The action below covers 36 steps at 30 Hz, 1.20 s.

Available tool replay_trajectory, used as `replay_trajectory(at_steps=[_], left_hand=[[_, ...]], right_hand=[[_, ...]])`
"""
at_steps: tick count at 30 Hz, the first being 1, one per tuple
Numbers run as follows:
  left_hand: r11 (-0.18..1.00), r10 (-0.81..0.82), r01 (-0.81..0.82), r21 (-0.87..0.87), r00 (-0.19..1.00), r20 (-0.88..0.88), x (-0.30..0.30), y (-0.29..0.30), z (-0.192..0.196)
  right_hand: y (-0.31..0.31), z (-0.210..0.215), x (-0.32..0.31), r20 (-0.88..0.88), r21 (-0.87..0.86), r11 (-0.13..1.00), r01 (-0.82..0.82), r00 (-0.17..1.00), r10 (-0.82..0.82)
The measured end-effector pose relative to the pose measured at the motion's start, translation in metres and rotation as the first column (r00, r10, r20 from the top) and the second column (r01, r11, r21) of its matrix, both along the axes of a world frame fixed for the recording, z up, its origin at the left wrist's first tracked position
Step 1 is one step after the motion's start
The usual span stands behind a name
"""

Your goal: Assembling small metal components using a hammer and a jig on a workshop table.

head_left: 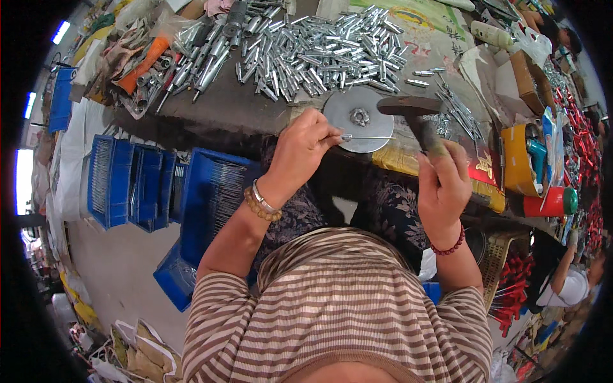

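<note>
My left hand (299,150) pinches the end of a thin metal rod (373,137). The rod points right, across the near part of a round grey metal disc (351,97) that has a small raised hub at its middle. In my right hand (445,188), closed around the handle, is a hammer (408,106); its dark head hangs over the disc's right edge, apart from the rod. Beyond the disc lies a heap of shiny metal sleeves (319,54). Several long thin rods (461,108) lie to the right of the hammer.
Blue bins (220,156) with metal rods stand at lower left. Rags and larger metal tools (214,67) cover the bench's far left. A yellow container (518,159) and a red-and-green tub (549,202) are at right. Other people (568,287) sit near red-handled parts (511,287).
</note>
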State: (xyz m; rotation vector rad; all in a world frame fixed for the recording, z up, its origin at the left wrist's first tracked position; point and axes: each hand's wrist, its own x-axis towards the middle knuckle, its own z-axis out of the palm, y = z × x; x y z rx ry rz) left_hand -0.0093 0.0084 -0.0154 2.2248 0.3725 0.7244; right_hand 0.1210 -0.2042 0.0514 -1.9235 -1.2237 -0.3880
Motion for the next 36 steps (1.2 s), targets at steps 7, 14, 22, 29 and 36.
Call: replay_trajectory(at_steps=[7,14,22,29,36], left_hand=[[0.999,-0.022,0.023,0.038,1.000,-0.006,-0.002,-0.002,0.000],[0.999,-0.026,0.026,-0.032,1.000,-0.008,-0.001,-0.001,0.005],[0.998,-0.009,0.011,0.057,0.999,-0.033,-0.002,0.000,0.002],[0.946,0.192,-0.176,-0.270,0.981,0.032,-0.013,-0.044,-0.008],[0.512,0.140,-0.041,-0.858,0.989,0.036,-0.016,-0.057,-0.005]], right_hand=[[0.001,-0.030,0.001,0.046,-0.293,0.949,-0.120,0.989,0.139],[0.021,-0.020,0.029,-0.166,-0.239,0.962,-0.130,0.982,0.092],[0.018,-0.030,0.010,0.060,-0.437,0.896,-0.083,0.991,0.121],[0.009,-0.041,-0.015,-0.788,-0.229,0.885,-0.406,0.611,0.076],[0.015,-0.036,-0.034,-0.921,-0.180,0.881,-0.438,0.390,0.006]])
